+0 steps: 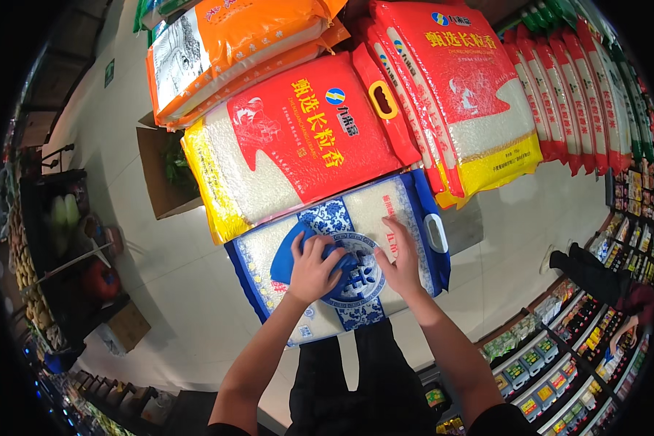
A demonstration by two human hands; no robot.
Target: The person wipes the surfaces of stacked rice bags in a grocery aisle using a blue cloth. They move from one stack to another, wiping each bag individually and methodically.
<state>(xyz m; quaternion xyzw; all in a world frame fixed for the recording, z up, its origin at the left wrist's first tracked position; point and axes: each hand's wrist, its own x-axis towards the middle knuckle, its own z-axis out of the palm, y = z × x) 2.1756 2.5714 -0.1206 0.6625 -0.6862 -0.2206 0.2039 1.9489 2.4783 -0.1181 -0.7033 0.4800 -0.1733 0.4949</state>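
A blue-and-white bag of rice (319, 321) lies flat before me, its white handle at the right end. My left hand (314, 267) presses a blue cloth (290, 253) onto the bag's left part, the cloth bunched beneath the fingers. Over the right part of the same bag is my right hand (399, 259), fingers spread and nothing held; whether it touches the bag is unclear. A red, white and yellow bag of rice (316, 125) with a yellow handle lies just beyond, against the blue one.
Orange rice bags (240, 49) are stacked at the back left, more red ones (468, 71) at the back right. An open cardboard box (163, 185) with greens stands on the floor at left. Stocked shelves (556, 349) line the right, where another person (605, 278) is.
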